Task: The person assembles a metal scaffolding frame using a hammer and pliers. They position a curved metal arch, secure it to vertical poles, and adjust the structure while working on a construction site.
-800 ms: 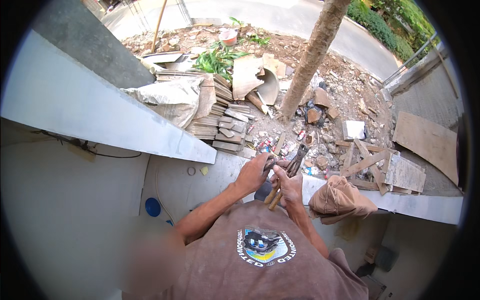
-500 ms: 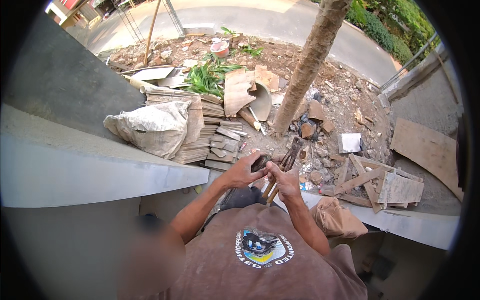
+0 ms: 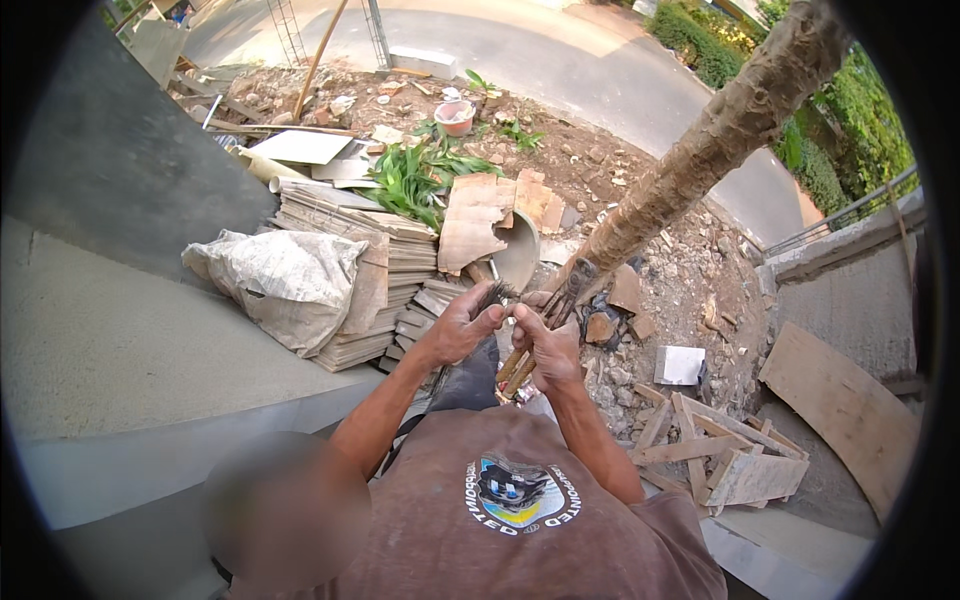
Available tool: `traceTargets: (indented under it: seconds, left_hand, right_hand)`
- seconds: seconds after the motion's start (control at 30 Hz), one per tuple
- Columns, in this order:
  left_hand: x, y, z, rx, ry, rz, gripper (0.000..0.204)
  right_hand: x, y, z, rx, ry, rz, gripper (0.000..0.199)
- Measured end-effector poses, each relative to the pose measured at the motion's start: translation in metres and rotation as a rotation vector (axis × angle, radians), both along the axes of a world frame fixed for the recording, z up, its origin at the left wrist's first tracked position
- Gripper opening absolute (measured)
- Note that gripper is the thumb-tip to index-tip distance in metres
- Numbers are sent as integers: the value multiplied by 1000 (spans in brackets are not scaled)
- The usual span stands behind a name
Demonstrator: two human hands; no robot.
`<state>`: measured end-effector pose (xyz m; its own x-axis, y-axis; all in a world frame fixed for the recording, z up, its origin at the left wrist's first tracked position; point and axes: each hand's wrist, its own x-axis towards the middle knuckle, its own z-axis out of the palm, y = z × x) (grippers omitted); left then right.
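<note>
My left hand [image 3: 458,328] is closed around a bundle of thin dark wires [image 3: 494,293], whose ends fan out above the fingers. Pincers [image 3: 574,284] with a dark metal head and worn yellowish handles are gripped in my right hand [image 3: 553,352]. Their head points up and away, and the handles slope down toward my lap. Thumb and fingertips of the two hands almost meet in front of my chest; whether a wire passes between them is too small to tell.
Beyond my hands a slanting tree trunk [image 3: 690,165] rises from rubble. Stacked tiles [image 3: 385,275] and a whitish sack [image 3: 285,285] lie left, near a grey pipe [image 3: 517,252]. At right are a wooden crate frame [image 3: 755,475], a white block [image 3: 680,365] and a curved board [image 3: 840,420].
The view has shifted, so the trunk leans more. Both hands have moved slightly left and up in view, still holding the wires and pincers; the wire ends now show more clearly.
</note>
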<state>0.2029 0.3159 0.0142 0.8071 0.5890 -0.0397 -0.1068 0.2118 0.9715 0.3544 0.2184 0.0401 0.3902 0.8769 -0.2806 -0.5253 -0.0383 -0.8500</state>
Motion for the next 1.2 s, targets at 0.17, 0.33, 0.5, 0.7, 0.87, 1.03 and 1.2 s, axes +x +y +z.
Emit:
traceTargets:
  seconds: [0.17, 0.33, 0.5, 0.7, 0.87, 1.03, 1.2]
  left_hand:
    - [41, 90, -32, 118, -34, 161, 60]
    - [71, 183, -52, 12, -27, 181, 72]
    - [85, 233, -32, 167, 24, 270, 70]
    - [87, 290, -41, 219, 149, 442, 63]
    - [92, 329, -44, 390, 357, 690, 66]
    - [104, 385, -60, 351, 450, 801, 57]
    - [155, 473, -89, 260, 553, 842, 53]
  right_hand:
    - [45, 105, -24, -37, 190, 147, 37]
    - [89, 203, -45, -38, 258, 296, 39]
    - [109, 264, -39, 38, 472, 316, 35]
    - [126, 356, -43, -13, 564, 434, 44]
    - [129, 436, -51, -151, 500, 573, 44]
    - [151, 521, -72, -234, 483, 758, 37]
    - [203, 636, -118, -360, 488, 823, 21]
